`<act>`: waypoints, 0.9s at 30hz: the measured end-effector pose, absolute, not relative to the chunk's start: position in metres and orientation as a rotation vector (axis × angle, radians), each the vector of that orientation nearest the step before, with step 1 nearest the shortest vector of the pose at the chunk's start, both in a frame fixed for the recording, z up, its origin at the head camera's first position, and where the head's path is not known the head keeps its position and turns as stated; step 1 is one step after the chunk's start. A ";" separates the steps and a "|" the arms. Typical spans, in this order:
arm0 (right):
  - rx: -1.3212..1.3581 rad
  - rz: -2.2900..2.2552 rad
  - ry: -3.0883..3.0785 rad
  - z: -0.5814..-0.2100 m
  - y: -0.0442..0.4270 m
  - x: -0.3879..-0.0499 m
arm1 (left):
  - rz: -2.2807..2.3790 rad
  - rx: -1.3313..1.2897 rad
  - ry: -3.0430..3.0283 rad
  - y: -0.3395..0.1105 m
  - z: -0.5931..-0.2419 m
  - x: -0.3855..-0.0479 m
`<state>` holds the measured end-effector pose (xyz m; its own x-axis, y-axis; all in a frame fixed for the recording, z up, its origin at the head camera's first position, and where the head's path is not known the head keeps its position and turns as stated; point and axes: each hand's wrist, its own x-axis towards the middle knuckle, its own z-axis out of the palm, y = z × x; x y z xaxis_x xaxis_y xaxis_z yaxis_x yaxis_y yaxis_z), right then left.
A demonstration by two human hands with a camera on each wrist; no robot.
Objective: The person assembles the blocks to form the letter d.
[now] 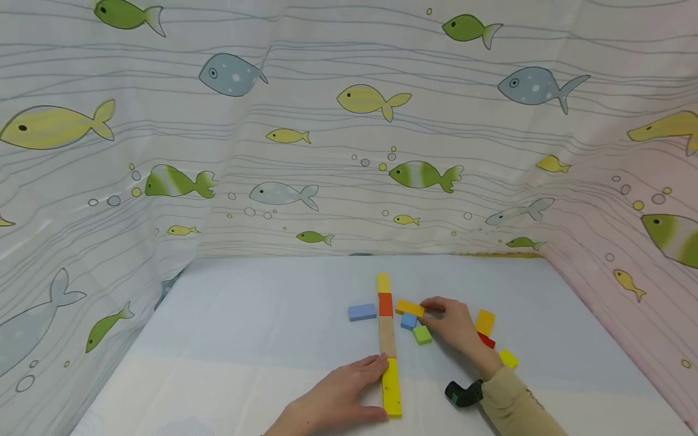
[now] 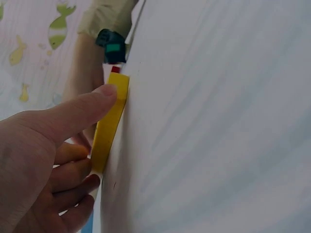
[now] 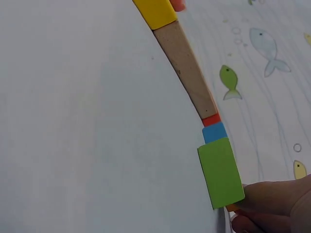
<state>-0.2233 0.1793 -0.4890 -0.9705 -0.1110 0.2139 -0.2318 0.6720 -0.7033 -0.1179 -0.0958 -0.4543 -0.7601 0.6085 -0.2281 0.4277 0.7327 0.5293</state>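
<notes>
A line of toy blocks runs away from me: a long yellow block (image 1: 391, 390), a plain wooden block (image 1: 387, 336), a red-orange block (image 1: 385, 304) and a short yellow block (image 1: 384, 283). My left hand (image 1: 343, 390) spans the long yellow block, thumb on its near end (image 2: 111, 121) and fingers at the far end. Right of the line, my right hand (image 1: 455, 327) pinches the right end of an orange block (image 1: 408, 307). Just nearer lie a small blue block (image 1: 409, 321) and a green block (image 3: 221, 172), which partly hides the orange one in the right wrist view.
Left of the line lies a blue block (image 1: 362, 312). Beyond my right wrist are another orange block (image 1: 485, 323), a partly hidden red block (image 1: 487, 341) and a yellow block (image 1: 508, 358). A dark wrist device (image 1: 463, 394) sits by the right sleeve. Fish-print cloth (image 1: 327, 157) walls the white table.
</notes>
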 end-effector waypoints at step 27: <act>0.280 1.176 -2.777 -0.483 0.167 -0.229 | 0.628 0.805 2.567 -0.096 -0.455 -0.117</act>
